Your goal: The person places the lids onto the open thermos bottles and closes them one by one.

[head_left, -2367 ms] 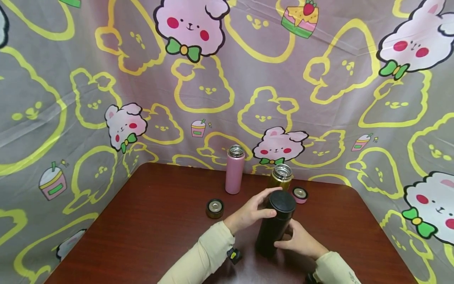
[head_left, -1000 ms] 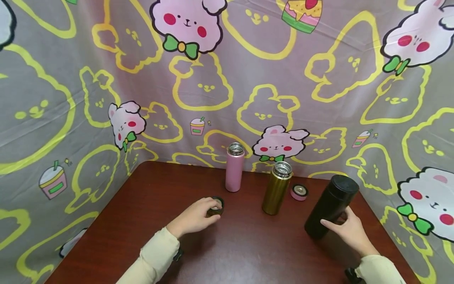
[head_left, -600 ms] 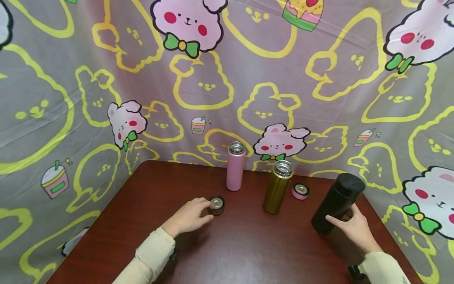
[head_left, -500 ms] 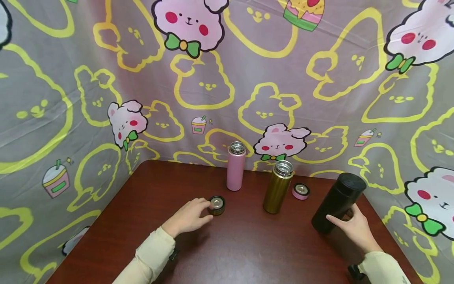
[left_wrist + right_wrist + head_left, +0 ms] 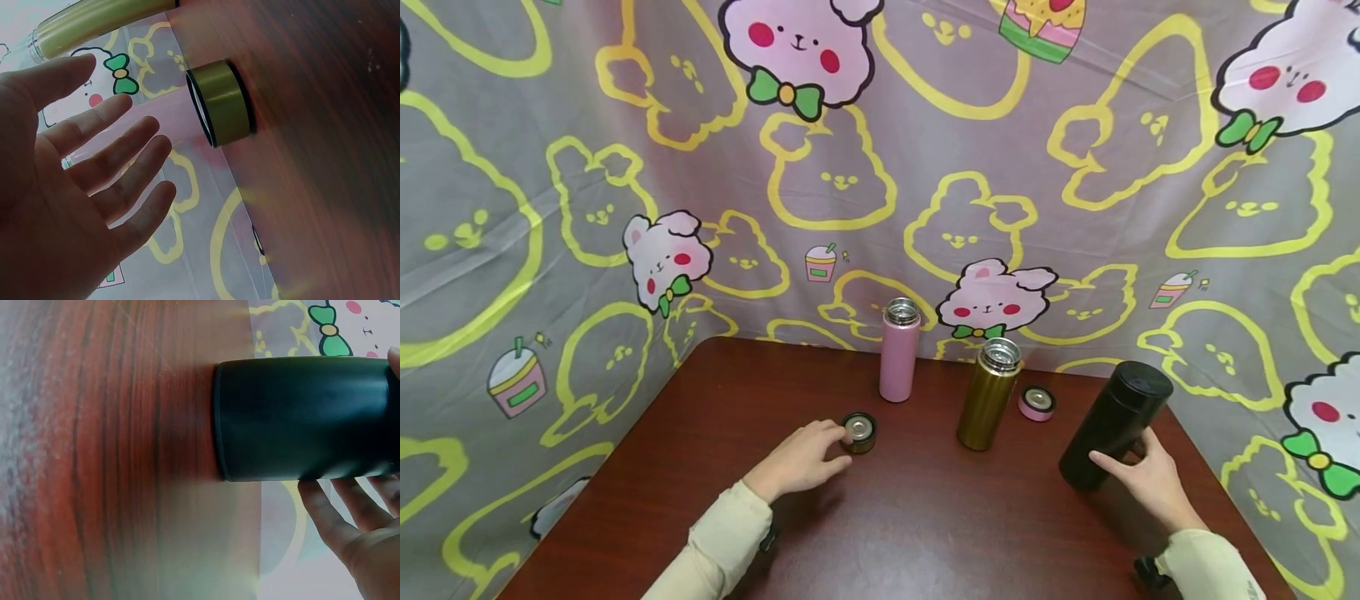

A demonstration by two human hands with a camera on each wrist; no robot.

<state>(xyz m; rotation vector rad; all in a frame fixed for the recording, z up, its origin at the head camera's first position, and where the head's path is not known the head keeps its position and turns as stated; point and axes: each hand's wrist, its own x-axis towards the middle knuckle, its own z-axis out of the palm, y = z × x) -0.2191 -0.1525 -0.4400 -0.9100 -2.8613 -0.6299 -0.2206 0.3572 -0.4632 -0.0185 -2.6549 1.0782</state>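
My right hand (image 5: 1152, 486) grips a black thermos bottle (image 5: 1108, 433) with a lid on, at the right of the table. Its thumb and fingers lie along opposite sides of the bottle in the right wrist view. My left hand (image 5: 802, 458) hovers with loosely spread fingers just left of a gold thermos lid (image 5: 859, 434), which lies with its inner side up. In the left wrist view the palm shows bare and a gap separates the fingertips from the lid's gold band (image 5: 226, 103).
An uncapped pink thermos (image 5: 898, 358) stands near the back edge. Right of it stands an uncapped gold thermos (image 5: 985, 404), with an upturned pink lid (image 5: 1037, 404) beside it. Patterned cloth (image 5: 850, 208) rises around the dark wooden table (image 5: 925, 533).
Both hands were on the black thermos bottle at the middle. My right hand has carried it rightward; my left hand let go, moved over the gold lid, then drew back slightly left.
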